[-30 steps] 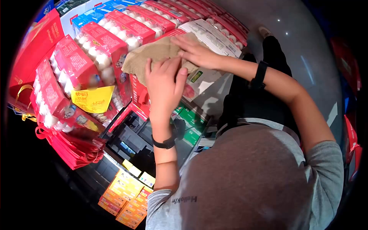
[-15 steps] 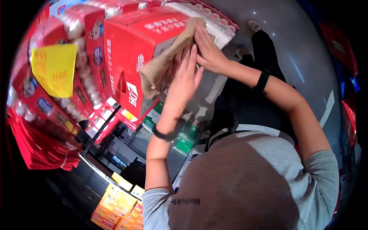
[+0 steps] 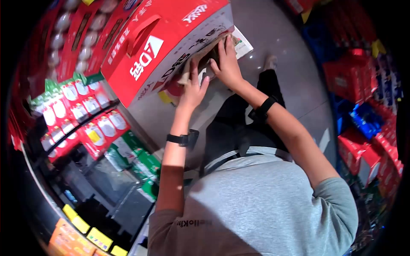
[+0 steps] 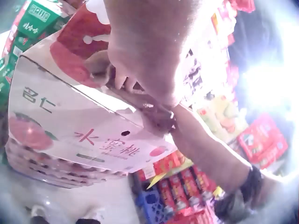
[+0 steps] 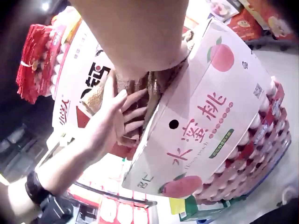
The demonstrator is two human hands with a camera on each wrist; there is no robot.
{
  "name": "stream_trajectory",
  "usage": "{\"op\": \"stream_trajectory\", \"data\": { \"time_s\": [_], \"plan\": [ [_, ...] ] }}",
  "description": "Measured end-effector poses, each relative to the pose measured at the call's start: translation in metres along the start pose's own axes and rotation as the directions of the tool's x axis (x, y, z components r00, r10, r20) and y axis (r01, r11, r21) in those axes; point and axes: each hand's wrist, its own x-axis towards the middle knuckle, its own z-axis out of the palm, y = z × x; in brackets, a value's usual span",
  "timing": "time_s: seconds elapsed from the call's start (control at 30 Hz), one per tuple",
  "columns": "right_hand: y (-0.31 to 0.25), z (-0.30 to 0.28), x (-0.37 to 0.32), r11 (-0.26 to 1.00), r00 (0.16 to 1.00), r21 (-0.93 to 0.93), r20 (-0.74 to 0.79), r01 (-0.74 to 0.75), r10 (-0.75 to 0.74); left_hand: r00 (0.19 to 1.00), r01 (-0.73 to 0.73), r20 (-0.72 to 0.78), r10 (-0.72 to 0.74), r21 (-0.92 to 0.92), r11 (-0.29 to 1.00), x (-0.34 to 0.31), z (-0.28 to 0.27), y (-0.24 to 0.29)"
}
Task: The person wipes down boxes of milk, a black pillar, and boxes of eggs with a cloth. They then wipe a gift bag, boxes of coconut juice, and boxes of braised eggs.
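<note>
My left hand (image 3: 195, 91) and right hand (image 3: 228, 68) lie side by side on a tan cloth (image 5: 93, 98), fingers extended and pressing it. The cloth is bunched between a red-and-white drink carton (image 3: 175, 30) and the top of a white peach carton (image 5: 191, 126). In the right wrist view the left hand's fingers are spread over the cloth, while my right fingers are partly hidden behind its wrist. The drink carton stands beside the hands, its red strap handle facing left in the head view.
The peach carton rests on stacked egg trays (image 5: 233, 170). More packed eggs (image 3: 64, 40) are at the left, with red-and-white packs (image 3: 72, 102) and green boxes (image 3: 143, 160) near a dark-framed glass case (image 3: 102, 187). Shelves of red packages (image 3: 350, 81) line the right side.
The view has swung round to the side of the red drink carton. Both hands and the cloth have shifted from the top of the cartons down along the drink carton's side.
</note>
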Motion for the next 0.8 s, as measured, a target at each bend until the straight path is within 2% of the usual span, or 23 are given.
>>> {"op": "stream_trajectory", "data": {
  "time_s": [0.03, 0.07, 0.13, 0.17, 0.2, 0.23, 0.27, 0.3, 0.33, 0.37, 0.4, 0.47, 0.5, 0.53, 0.57, 0.6, 0.63, 0.67, 0.73, 0.77, 0.8],
  "plan": [
    [0.001, -0.007, 0.003, 0.999, 0.999, -0.028, -0.003, -0.044, 0.044, 0.988, 0.149, 0.073, -0.137, -0.204, 0.968, -0.004, 0.001, 0.003],
    [0.001, -0.009, 0.005, 0.998, 1.000, -0.058, 0.030, 0.000, 0.001, 0.992, 0.113, -0.034, -0.123, -0.213, 0.970, -0.008, 0.005, 0.001],
    [0.006, -0.016, 0.008, 0.993, 0.998, 0.101, -0.001, -0.067, 0.067, 0.986, -0.018, -0.165, -0.013, -0.183, 0.983, -0.002, 0.003, 0.015],
    [0.008, -0.018, 0.011, 0.981, 0.996, 0.171, 0.010, -0.094, 0.093, 0.978, 0.002, -0.202, -0.045, -0.207, 0.978, -0.001, 0.003, 0.017],
    [0.008, -0.018, 0.016, 0.965, 0.986, 0.200, 0.028, -0.169, 0.167, 0.963, 0.098, -0.241, -0.120, -0.098, 0.990, 0.002, 0.004, 0.018],
    [0.010, -0.018, 0.020, 0.919, 0.968, 0.305, 0.046, -0.248, 0.246, 0.940, 0.200, -0.282, -0.190, 0.006, 0.980, 0.004, 0.005, 0.020],
    [0.008, -0.019, 0.023, 0.855, 0.943, 0.403, 0.069, -0.325, 0.326, 0.907, 0.391, -0.190, -0.376, 0.048, 0.919, 0.006, -0.001, 0.025],
    [0.012, -0.021, 0.029, 0.873, 0.950, 0.377, 0.084, -0.310, 0.301, 0.890, 0.437, -0.175, -0.421, 0.064, 0.897, 0.006, 0.002, 0.021],
    [0.018, -0.021, 0.036, 0.873, 0.932, 0.330, 0.072, -0.359, 0.356, 0.871, 0.481, -0.161, -0.465, 0.080, 0.873, 0.005, 0.004, 0.013],
    [0.023, -0.023, 0.040, 0.867, 0.910, 0.287, 0.053, -0.407, 0.410, 0.866, 0.362, -0.390, -0.312, 0.058, 0.930, 0.004, 0.011, 0.005],
    [0.026, -0.028, 0.044, 0.880, 0.919, 0.270, 0.066, -0.391, 0.388, 0.879, 0.394, -0.311, -0.362, 0.047, 0.918, 0.002, 0.011, 0.001],
    [0.034, -0.036, 0.053, 0.952, 0.903, -0.010, 0.316, -0.305, 0.292, 0.884, 0.456, -0.135, -0.447, 0.045, 0.889, -0.001, 0.006, 0.001],
    [0.036, -0.034, 0.052, 0.982, 0.941, -0.081, 0.283, -0.169, 0.185, 0.877, 0.465, -0.153, -0.455, 0.036, 0.884, -0.003, 0.003, 0.004],
    [0.040, -0.037, 0.051, 0.985, 0.941, -0.083, 0.291, -0.153, 0.171, 0.908, 0.384, -0.226, -0.353, 0.116, 0.916, -0.010, -0.001, 0.010],
    [0.033, -0.045, 0.047, 0.993, 0.961, -0.081, 0.269, 0.082, -0.058, 0.928, 0.304, -0.284, -0.242, 0.202, 0.931, -0.016, -0.005, 0.017],
    [0.024, -0.054, 0.042, 0.947, 0.927, -0.082, 0.248, 0.310, -0.282, 0.923, 0.313, -0.291, -0.250, 0.195, 0.929, -0.021, -0.012, 0.022],
    [0.014, -0.063, 0.037, 0.992, 0.919, 0.089, 0.376, 0.090, -0.117, 0.936, 0.234, -0.298, -0.189, 0.123, 0.965, -0.028, -0.021, 0.027],
    [0.012, -0.072, 0.030, 0.992, 0.914, 0.086, 0.388, 0.090, -0.116, 0.943, 0.150, -0.308, -0.128, 0.049, 0.987, -0.037, -0.025, 0.031],
    [0.011, -0.090, 0.022, 0.959, 0.816, 0.259, 0.527, 0.112, -0.237, 0.932, 0.178, -0.318, -0.175, -0.022, 0.984, -0.059, -0.028, 0.035],
    [0.000, -0.099, 0.019, 0.968, 0.771, 0.241, 0.604, 0.063, -0.201, 0.910, 0.339, -0.177, -0.375, -0.206, 0.918, -0.068, -0.035, 0.040],
    [-0.005, -0.103, 0.016, 0.968, 0.762, 0.240, 0.615, 0.065, -0.204, 0.846, 0.498, 0.000, -0.533, -0.358, 0.790, -0.075, -0.040, 0.042]
  ]
}}
